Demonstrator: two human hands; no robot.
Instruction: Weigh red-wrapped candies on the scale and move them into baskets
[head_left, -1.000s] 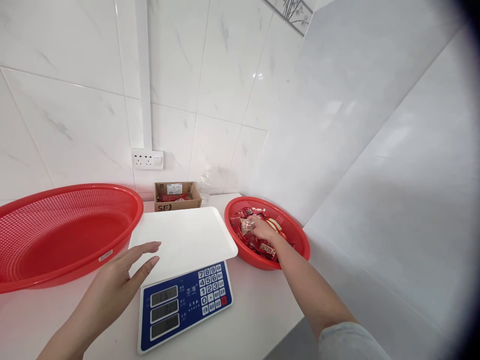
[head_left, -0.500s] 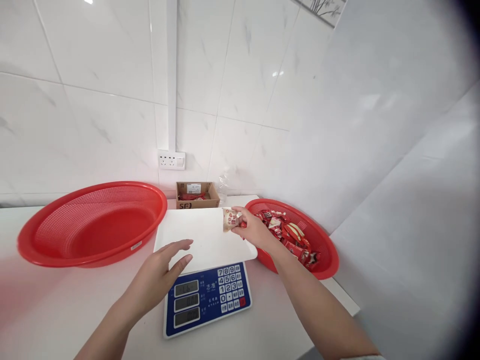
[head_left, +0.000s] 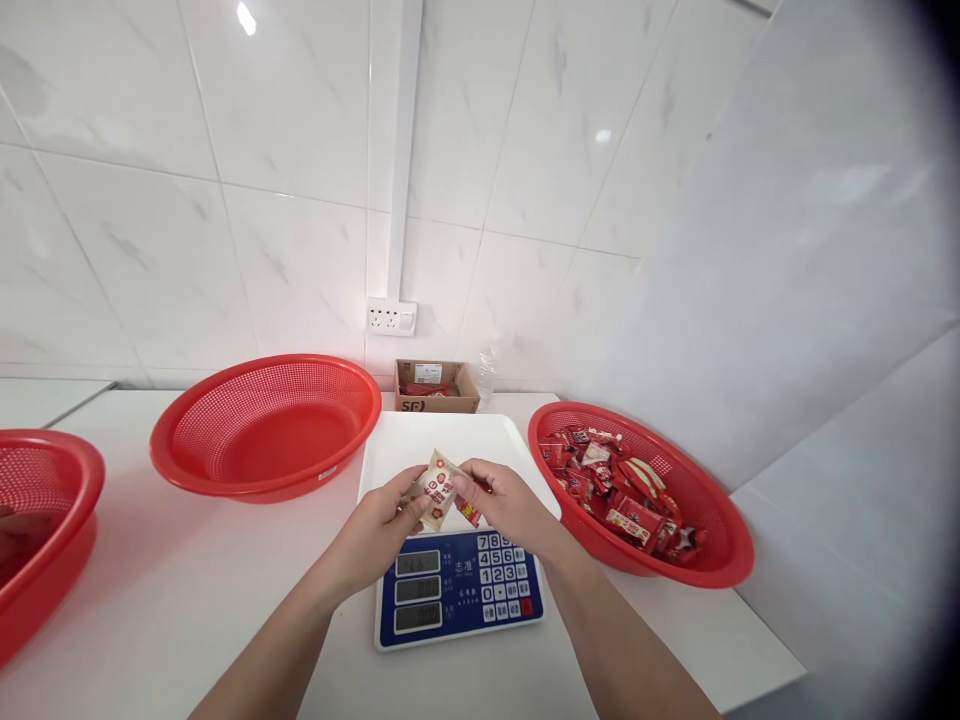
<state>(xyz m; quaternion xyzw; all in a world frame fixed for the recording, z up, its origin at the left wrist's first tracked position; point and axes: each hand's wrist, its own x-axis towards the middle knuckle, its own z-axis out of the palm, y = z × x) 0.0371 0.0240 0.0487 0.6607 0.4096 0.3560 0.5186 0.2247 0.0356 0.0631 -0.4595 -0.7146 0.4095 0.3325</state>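
Both hands meet above the front of the white weighing pan (head_left: 420, 435). My left hand (head_left: 381, 528) is closed on the left side of a cream snack packet (head_left: 437, 487) printed with red flowers. My right hand (head_left: 504, 502) pinches the same packet from the right, and a small red and yellow packet (head_left: 469, 513) shows beneath its fingers. Below them lies the scale's blue keypad panel (head_left: 461, 590) with its grey displays. On the right, a red basket (head_left: 720, 560) holds many red snack packets (head_left: 637, 520).
A red perforated basket (head_left: 262, 488) stands left of the scale. Another red basket (head_left: 79, 490) is cut off at the left edge, with what looks like a hand in it. Behind the scale are a cardboard box (head_left: 442, 404) and a clear plastic bag (head_left: 487, 372). A wall socket (head_left: 391, 317) is above.
My right hand has brought the cream packet from the pan's right side to its front. My left hand has closed on it too. The view has swung left, showing another basket.
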